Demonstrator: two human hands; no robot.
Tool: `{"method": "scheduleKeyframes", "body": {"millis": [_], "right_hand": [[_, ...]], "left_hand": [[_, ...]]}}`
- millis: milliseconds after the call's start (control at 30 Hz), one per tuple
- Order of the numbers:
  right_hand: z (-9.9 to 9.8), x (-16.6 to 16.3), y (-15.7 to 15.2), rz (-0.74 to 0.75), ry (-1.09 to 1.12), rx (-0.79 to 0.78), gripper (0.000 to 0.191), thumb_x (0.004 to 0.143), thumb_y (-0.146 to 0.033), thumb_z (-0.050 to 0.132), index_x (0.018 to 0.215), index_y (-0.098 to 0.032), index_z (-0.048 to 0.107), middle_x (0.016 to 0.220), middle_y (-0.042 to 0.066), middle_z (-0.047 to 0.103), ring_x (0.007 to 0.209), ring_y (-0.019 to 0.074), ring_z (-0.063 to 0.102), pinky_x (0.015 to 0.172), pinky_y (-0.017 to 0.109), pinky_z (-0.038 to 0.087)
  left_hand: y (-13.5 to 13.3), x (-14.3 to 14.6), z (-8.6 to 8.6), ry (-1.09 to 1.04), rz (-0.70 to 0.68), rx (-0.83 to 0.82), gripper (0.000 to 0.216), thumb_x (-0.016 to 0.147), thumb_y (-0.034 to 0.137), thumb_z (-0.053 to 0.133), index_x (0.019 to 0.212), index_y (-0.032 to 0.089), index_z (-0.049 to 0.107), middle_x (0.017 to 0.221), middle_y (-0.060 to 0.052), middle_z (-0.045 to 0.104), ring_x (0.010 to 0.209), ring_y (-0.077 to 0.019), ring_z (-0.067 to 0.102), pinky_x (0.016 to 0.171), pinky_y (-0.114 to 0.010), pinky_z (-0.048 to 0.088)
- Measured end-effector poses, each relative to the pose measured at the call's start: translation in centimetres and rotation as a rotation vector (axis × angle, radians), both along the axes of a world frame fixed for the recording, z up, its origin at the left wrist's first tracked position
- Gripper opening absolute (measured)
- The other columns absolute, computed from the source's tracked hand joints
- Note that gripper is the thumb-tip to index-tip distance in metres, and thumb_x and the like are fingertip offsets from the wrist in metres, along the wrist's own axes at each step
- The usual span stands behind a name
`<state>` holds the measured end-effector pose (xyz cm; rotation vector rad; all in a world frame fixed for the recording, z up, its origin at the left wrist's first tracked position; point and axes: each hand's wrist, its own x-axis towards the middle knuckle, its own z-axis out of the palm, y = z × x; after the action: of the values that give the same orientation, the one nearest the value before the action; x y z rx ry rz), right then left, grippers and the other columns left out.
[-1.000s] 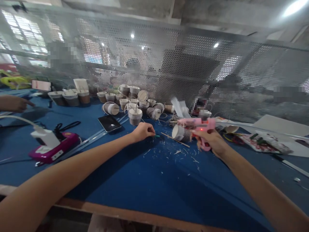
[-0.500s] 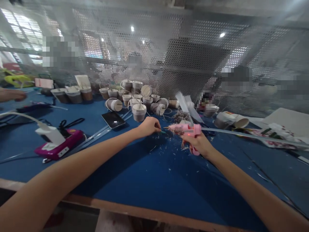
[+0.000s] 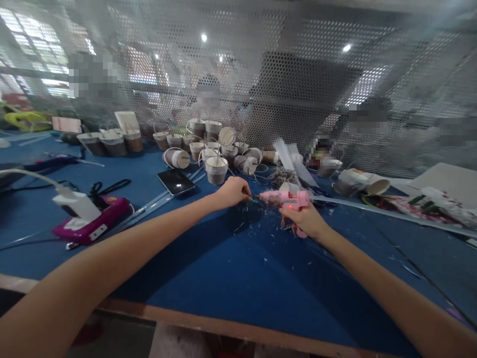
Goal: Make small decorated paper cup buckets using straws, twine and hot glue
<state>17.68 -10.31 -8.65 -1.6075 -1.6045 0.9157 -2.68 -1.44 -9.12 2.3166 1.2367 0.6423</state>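
My right hand [image 3: 306, 217] is wrapped round the handle of a pink hot glue gun [image 3: 285, 198], whose nozzle points left. A long translucent glue stick [image 3: 372, 208] runs out of the gun's back end to the right. Just left of the nozzle, my left hand [image 3: 234, 192] pinches a tiny greenish piece [image 3: 255, 201], too small to name. The nozzle tip is close to that piece; I cannot tell whether they touch. Below both hands, glue strings and scraps lie scattered on the blue table [image 3: 208, 278].
Several small bucket-like cups [image 3: 216, 170] with looped handles crowd the back. A black phone [image 3: 175, 182] lies left of my left hand. Further left is a purple power strip [image 3: 93, 219] with a white plug. A perforated metal screen [image 3: 231, 64] stands behind. White-and-red material [image 3: 443, 206] lies right.
The gap between the greenish piece and the glue gun's nozzle has narrowed slightly. Another person's hand at the far left has gone from view. The view has shifted a little.
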Motion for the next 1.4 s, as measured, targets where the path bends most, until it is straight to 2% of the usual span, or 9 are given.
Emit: {"method": "scheduleKeyframes", "body": {"millis": [167, 333, 533, 967, 1200, 1400], "right_hand": [[-0.18, 0.14, 0.12, -0.027, -0.041, 0.023, 0.012, 0.065, -0.027, 0.054, 0.057, -0.019, 0.050, 0.043, -0.002, 0.054, 0.030, 0.0113, 0.046, 0.031, 0.024, 0.039], [-0.32, 0.25, 0.15, -0.008, -0.049, 0.027, 0.010, 0.065, -0.028, 0.053, 0.062, -0.019, 0.053, 0.043, -0.002, 0.055, 0.030, 0.0111, 0.046, 0.031, 0.024, 0.039], [-0.26, 0.27, 0.11, -0.004, -0.064, 0.062, 0.012, 0.064, -0.028, 0.054, 0.057, -0.019, 0.048, 0.043, -0.002, 0.054, 0.031, 0.0096, 0.046, 0.032, 0.022, 0.039], [0.23, 0.16, -0.34, -0.039, -0.043, -0.014, 0.014, 0.065, -0.025, 0.054, 0.053, -0.020, 0.050, 0.042, -0.002, 0.054, 0.028, 0.0102, 0.046, 0.029, 0.023, 0.040], [0.28, 0.34, -0.43, -0.013, -0.077, -0.018, 0.019, 0.066, -0.024, 0.053, 0.048, -0.019, 0.049, 0.042, -0.001, 0.055, 0.029, 0.0093, 0.046, 0.030, 0.021, 0.040], [0.38, 0.32, -0.62, -0.025, -0.092, -0.004, 0.019, 0.065, -0.024, 0.053, 0.048, -0.019, 0.049, 0.042, -0.001, 0.055, 0.029, 0.0093, 0.047, 0.030, 0.020, 0.040]], "left_hand": [[0.11, 0.03, -0.09, 0.003, -0.003, 0.013, 0.009, 0.062, 0.016, 0.069, 0.070, 0.013, 0.070, 0.065, -0.004, 0.068, 0.063, -0.0139, 0.061, 0.064, -0.025, 0.046], [0.05, 0.03, 0.00, 0.006, -0.006, 0.010, 0.009, 0.062, 0.015, 0.068, 0.070, 0.012, 0.070, 0.065, -0.004, 0.068, 0.062, -0.0135, 0.061, 0.064, -0.025, 0.046], [0.10, 0.07, 0.00, 0.004, -0.009, 0.003, 0.012, 0.061, 0.014, 0.068, 0.072, 0.011, 0.071, 0.065, -0.005, 0.068, 0.061, -0.0137, 0.061, 0.063, -0.025, 0.046], [0.17, 0.08, -0.02, 0.000, 0.009, -0.022, 0.009, 0.061, 0.014, 0.070, 0.070, 0.012, 0.070, 0.065, -0.004, 0.068, 0.061, -0.0132, 0.061, 0.061, -0.023, 0.046], [0.20, 0.16, 0.00, -0.008, 0.008, -0.037, 0.010, 0.062, 0.014, 0.069, 0.072, 0.012, 0.070, 0.065, -0.005, 0.068, 0.063, -0.0142, 0.062, 0.065, -0.026, 0.047], [-0.14, 0.16, 0.38, 0.011, 0.016, -0.043, 0.009, 0.063, 0.014, 0.069, 0.071, 0.012, 0.070, 0.069, -0.005, 0.069, 0.062, -0.0129, 0.061, 0.062, -0.024, 0.047]]}}
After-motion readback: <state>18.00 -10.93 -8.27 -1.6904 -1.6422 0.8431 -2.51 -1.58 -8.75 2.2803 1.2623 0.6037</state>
